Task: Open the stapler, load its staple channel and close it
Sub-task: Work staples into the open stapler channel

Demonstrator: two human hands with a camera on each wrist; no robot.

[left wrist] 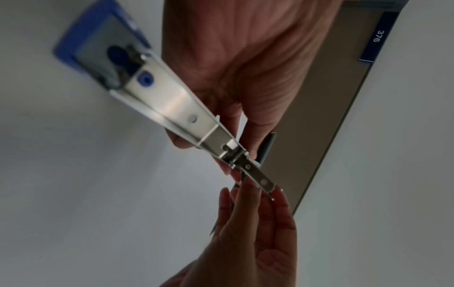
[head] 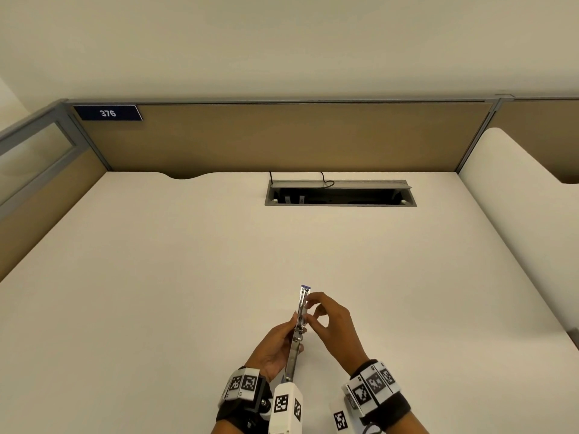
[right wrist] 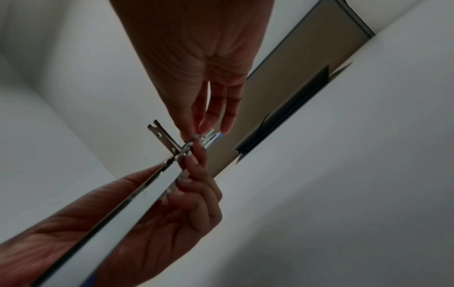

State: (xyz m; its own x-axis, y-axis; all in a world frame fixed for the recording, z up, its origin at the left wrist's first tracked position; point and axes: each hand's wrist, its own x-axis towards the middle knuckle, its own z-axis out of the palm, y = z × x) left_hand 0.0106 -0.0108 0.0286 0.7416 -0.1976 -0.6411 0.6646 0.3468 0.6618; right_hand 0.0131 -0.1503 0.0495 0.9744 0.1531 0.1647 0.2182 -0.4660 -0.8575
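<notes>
Stapler (head: 299,335): opened out flat, long metal body with blue plastic at both ends; held in the air above the near middle of the desk, lengthwise away from the person.
Staple channel (left wrist: 258,174): narrow metal rail past the hinge, at the far half of the stapler; whether any staples lie in it cannot be told.
Left hand (head: 275,350): grips the stapler's near half from the left, thumb on one side, curled fingers (right wrist: 196,186) on the other.
Right hand (head: 333,324): reaches in from the right; thumb and forefinger tips pinch the channel near the hinge, remaining fingers loosely bent and apart. What sits between the fingertips is too small to tell.
Desk (head: 156,292): white top, under both hands, not touching the stapler.
Cable tray (head: 340,194): grey-framed slot set in the far desk, lid raised, black cable looping over its rear edge.
Partition (head: 282,136): tan panel behind the desk.
Number plate (head: 108,113): dark blue, reads 376, at the partition's upper left corner.
Wrist bands (head: 242,385): black straps carrying black-and-white marker tiles, one on each wrist.
</notes>
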